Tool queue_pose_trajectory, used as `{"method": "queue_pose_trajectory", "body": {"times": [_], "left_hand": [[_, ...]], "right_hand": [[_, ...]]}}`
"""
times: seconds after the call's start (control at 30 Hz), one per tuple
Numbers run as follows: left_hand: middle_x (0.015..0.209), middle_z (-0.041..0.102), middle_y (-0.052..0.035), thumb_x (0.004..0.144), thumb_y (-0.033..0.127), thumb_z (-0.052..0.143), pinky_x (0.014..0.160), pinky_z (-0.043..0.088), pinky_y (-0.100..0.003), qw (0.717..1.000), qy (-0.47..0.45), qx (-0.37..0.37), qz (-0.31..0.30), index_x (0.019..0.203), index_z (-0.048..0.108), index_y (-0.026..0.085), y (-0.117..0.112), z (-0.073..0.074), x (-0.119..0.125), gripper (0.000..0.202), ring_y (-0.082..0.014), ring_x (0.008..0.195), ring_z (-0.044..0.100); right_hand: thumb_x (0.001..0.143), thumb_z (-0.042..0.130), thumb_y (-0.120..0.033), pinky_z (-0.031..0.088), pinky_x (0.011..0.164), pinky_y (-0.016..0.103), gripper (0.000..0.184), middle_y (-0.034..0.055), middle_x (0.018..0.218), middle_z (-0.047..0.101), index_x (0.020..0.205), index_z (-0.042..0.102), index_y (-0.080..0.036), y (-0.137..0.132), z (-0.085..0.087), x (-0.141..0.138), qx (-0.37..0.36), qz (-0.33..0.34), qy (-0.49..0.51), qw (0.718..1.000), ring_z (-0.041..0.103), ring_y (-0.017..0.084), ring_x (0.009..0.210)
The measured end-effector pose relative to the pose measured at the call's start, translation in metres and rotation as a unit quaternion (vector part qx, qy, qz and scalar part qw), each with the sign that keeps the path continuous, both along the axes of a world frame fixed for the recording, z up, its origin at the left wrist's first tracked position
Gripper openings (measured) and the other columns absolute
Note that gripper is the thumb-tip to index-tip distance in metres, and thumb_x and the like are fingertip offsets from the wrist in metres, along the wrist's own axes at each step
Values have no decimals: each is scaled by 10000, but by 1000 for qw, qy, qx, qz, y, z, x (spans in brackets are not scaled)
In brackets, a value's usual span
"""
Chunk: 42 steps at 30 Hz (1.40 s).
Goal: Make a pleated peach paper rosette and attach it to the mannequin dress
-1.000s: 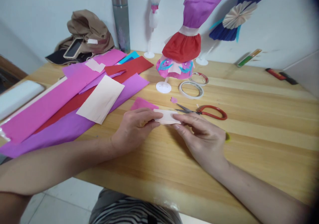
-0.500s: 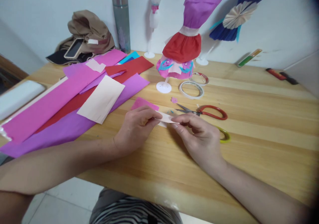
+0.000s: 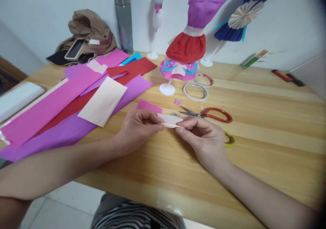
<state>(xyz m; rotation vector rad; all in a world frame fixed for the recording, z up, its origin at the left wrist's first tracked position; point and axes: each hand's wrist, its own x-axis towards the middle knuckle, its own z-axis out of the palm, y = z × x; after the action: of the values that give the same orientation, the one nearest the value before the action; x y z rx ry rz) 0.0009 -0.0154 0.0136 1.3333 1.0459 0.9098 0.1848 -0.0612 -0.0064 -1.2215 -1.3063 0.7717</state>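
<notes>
Showing at the bottom edge, striped clothing point(image 3: 134, 212) sits beside pale floor tiles point(image 3: 61, 205), below the near edge of the wooden table point(image 3: 152, 168). Over the table's front half, the left hand point(image 3: 136, 130) pinches the left end of a pale paper strip point(image 3: 170, 119) between thumb and fingers, and the right hand point(image 3: 206, 134) grips its right end in the same way. The strip spans the gap between the hands, its lower part folded toward the viewer. A yellow handle point(image 3: 230, 139) pokes out from behind the right hand, the rest of it hidden. Just past the left hand lies a pink scrap point(image 3: 150, 106); beyond the right hand, red-handled scissors point(image 3: 217, 115) lie with their blades pointing left. To the left, long purple paper point(image 3: 58, 134), red paper point(image 3: 137, 66) and pink paper point(image 3: 51, 111) overlap, with a cream sheet point(image 3: 102, 103) on top and a white case point(image 3: 20, 98) at the far left. Past the scissors are a pink bit point(image 3: 177, 102) and two tape rolls point(image 3: 187, 95), near a small dress form point(image 3: 187, 49) in purple and red. Farther back, a phone point(image 3: 75, 49) rests against brown cloth point(image 3: 88, 25), a bottle point(image 3: 123, 28) stands beside it, and a slim form point(image 3: 158, 18) and a blue outfit point(image 3: 244, 15) with a cream pleated fan stand near the wall point(image 3: 38, 18).
</notes>
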Motion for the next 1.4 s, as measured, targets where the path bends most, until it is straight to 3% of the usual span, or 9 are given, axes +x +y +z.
{"method": "queue_pose_trajectory", "body": {"times": [0.23, 0.4, 0.57, 0.87, 1.03, 1.27, 1.4], "left_hand": [[686, 698, 3, 661, 218, 779, 663, 521, -245, 1000, -16, 11, -16, 678, 689, 161, 0, 1, 0, 108, -121, 664, 626], [812, 757, -25, 722, 184, 728, 747, 560, -269, 998, 4, 55, -26, 807, 748, 168, 1, -5, 0, 88, -149, 767, 688], [877, 768, -34, 794, 152, 674, 790, 572, -265, 984, 57, 166, -30, 834, 768, 186, 1, -6, -3, 107, -150, 826, 706], [893, 756, -39, 878, 105, 601, 741, 556, -224, 935, 144, 320, -39, 970, 749, 167, -1, -6, -7, 185, -119, 788, 692], [955, 755, -36, 904, 118, 581, 787, 549, -229, 919, 188, 345, -37, 985, 738, 190, -3, -5, -8, 191, -128, 854, 700], [862, 728, -22, 911, 114, 584, 713, 527, -202, 896, 194, 399, -25, 919, 732, 157, -2, -9, -7, 154, -117, 786, 682], [849, 720, -20, 887, 84, 588, 702, 524, -213, 906, 183, 381, -27, 879, 719, 157, 0, -10, -6, 150, -113, 769, 665]], "right_hand": [[719, 813, -240, 566, 608, 299, 128, 18, 720, 727, 685, 690, -246, -1, 2, -2, 5, -4, 0, 1000, 663, 164, 644], [731, 793, -240, 535, 555, 271, 76, 8, 695, 712, 733, 717, -251, -2, 0, -2, 14, -11, -10, 1000, 622, 145, 597], [770, 756, -215, 554, 603, 311, 99, 41, 821, 745, 849, 782, -269, -2, 0, 0, 35, -6, -61, 998, 666, 177, 683], [812, 706, -151, 535, 606, 312, 187, 32, 778, 711, 946, 790, -251, -4, 1, -3, 83, -16, -134, 987, 633, 164, 658], [826, 705, -170, 522, 607, 315, 152, 30, 772, 710, 934, 776, -251, -4, -2, -2, 79, -17, -149, 986, 630, 168, 659], [833, 694, -184, 527, 629, 313, 72, 32, 806, 743, 854, 740, -236, -4, -2, -2, 65, -16, -154, 986, 655, 172, 680], [821, 706, -208, 514, 606, 296, 37, 17, 748, 725, 787, 705, -223, -4, -3, -3, 37, -20, -145, 988, 641, 160, 640]]}}
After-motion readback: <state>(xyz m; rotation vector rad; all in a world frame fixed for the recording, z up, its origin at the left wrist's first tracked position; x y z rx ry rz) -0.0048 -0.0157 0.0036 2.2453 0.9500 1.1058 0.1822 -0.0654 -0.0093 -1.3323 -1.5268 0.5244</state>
